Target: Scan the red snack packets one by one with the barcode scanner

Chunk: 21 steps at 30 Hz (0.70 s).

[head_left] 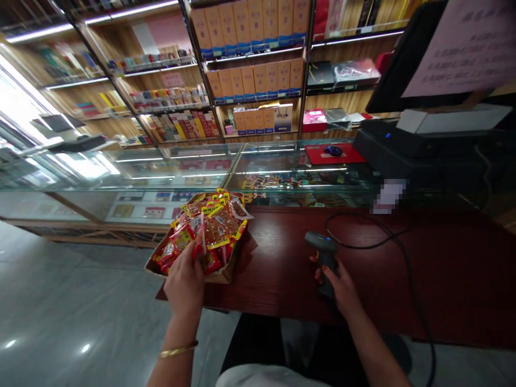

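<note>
An open cardboard box heaped with red and yellow snack packets sits at the left end of the dark red counter. My left hand reaches over the box's near side, fingers closed on a snack packet at the front of the heap. Its fingertips are partly hidden by the wrappers. On the right, my right hand is wrapped round the grip of a dark barcode scanner, held over the counter with its head tipped to the left. A small blue light shows on the scanner.
A black cable loops across the counter and hangs over its front edge. Behind are a glass display case, a mouse on a red mat and a monitor. Stocked shelves line the wall.
</note>
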Available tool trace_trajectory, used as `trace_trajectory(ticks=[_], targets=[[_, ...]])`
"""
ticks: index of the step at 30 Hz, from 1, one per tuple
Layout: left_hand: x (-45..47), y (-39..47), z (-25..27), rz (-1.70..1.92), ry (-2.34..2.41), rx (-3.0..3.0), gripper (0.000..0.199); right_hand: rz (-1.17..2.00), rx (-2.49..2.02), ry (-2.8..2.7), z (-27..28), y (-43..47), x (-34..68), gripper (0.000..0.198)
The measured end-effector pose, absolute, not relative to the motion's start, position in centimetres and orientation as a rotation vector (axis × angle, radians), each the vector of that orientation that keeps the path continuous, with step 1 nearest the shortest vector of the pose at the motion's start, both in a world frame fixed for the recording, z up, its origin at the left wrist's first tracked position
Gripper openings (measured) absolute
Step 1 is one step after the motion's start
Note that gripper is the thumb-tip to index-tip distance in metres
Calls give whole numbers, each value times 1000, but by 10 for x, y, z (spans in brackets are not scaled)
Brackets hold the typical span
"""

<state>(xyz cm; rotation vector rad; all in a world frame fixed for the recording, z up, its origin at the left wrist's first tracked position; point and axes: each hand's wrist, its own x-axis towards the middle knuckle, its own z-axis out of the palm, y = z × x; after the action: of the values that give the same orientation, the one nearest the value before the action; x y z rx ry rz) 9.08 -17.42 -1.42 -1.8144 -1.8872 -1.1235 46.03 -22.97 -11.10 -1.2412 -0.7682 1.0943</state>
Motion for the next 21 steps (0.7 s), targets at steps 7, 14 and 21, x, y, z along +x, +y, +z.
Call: trace_trajectory(ticks=[7,14,21], targets=[[86,-161,-22,-1702,-1974,-1748,34,1135,-1237,-741,-122,-231,465,52],[93,-141,-13,-2016,-1985,-1391,36,1140,-1261,-725,-124,-232,467,48],[114,-111,1,-2126,-1864,-1267,37,1107,-1316,-735,-117,-232,465,52]])
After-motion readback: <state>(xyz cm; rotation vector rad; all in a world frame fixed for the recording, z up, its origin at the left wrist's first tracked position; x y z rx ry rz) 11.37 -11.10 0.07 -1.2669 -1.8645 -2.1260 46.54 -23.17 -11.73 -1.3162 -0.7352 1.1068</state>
